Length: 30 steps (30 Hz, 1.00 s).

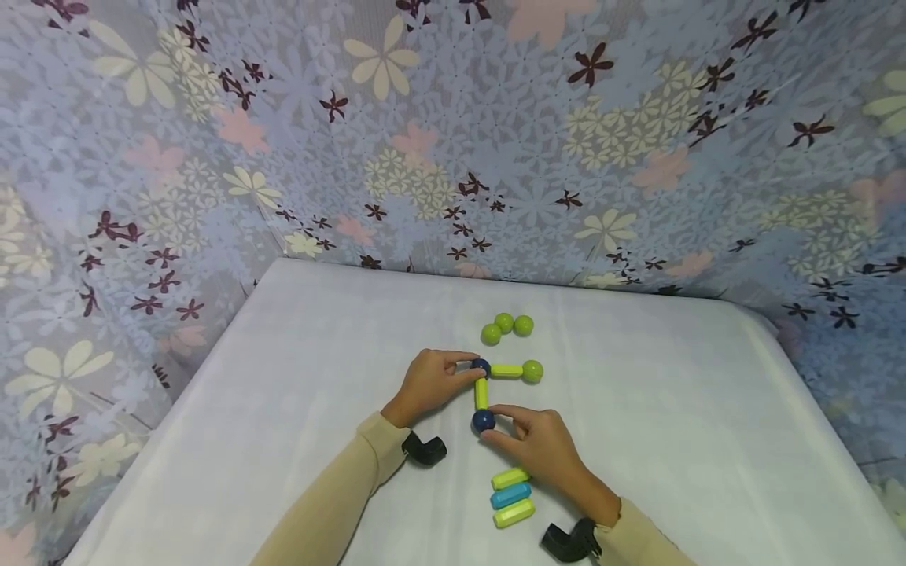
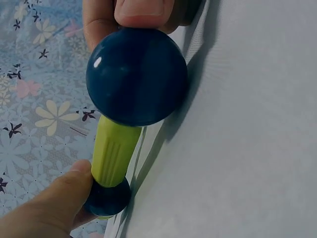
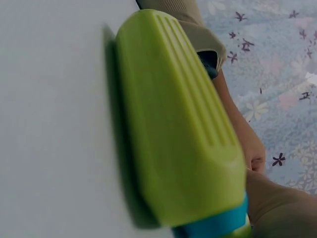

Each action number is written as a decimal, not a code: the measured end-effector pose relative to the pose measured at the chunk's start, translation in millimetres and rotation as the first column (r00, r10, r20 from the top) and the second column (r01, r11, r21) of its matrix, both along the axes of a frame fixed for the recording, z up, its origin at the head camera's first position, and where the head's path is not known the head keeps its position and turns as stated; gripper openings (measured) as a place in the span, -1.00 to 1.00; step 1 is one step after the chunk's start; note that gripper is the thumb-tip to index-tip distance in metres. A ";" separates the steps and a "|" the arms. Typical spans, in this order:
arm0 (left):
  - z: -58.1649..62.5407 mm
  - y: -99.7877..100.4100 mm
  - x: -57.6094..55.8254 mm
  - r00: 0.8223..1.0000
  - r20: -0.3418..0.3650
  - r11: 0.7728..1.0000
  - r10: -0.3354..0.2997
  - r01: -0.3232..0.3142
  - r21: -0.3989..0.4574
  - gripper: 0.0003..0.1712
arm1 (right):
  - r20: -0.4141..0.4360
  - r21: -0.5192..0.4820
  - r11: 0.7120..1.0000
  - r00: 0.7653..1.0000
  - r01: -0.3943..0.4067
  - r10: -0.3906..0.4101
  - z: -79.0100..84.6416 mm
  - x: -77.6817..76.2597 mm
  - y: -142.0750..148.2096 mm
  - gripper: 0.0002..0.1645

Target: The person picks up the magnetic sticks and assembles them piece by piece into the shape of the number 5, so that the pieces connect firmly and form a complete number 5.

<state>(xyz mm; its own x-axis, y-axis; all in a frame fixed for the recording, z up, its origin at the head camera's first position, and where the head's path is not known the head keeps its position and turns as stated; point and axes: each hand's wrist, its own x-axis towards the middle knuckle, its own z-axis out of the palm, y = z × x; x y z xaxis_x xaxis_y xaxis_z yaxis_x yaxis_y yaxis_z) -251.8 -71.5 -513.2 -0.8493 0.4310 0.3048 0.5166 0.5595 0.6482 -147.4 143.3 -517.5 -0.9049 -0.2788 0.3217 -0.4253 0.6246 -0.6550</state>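
Two dark blue balls are joined by a yellow-green stick (image 1: 481, 393). My left hand (image 1: 433, 385) pinches the far blue ball (image 2: 106, 199) between thumb and fingers. The near blue ball (image 1: 484, 420) is gripped between the thumb and fingers of my right hand (image 1: 543, 442); it looms large in the left wrist view. From the far ball a second yellow-green stick (image 1: 506, 370) runs right to a green ball (image 1: 532, 371). In the right wrist view, a loose yellow-green stick (image 3: 178, 119) fills the middle, with a blue stick (image 3: 218, 223) partly hidden behind it.
Three loose green balls (image 1: 504, 321) lie beyond the joined pieces. Beside my right wrist, a blue stick (image 1: 510, 495) lies between two yellow-green ones, the nearer stick (image 1: 513, 513) toward me. A white cloth (image 1: 340, 330) covers the table, and floral fabric (image 1: 453, 141) hangs behind it.
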 end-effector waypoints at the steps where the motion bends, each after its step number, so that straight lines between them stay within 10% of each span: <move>1: -0.8 0.0 0.3 1.000 -0.005 1.000 -0.001 0.001 0.002 -0.53 | 0.000 0.001 1.000 1.000 0.004 -0.004 -0.5 0.2 -0.2 -0.50; 17: -2.1 -4.4 8.3 1.000 0.018 0.987 -0.016 0.013 0.159 -0.48 | 0.018 0.009 1.000 1.000 0.021 -0.021 2.8 0.9 2.2 -0.49; 30: -0.9 -8.4 35.8 0.998 0.065 0.968 -0.022 0.005 0.250 -0.62 | 0.017 -0.065 0.997 1.000 0.028 -0.027 1.7 7.3 15.0 -0.57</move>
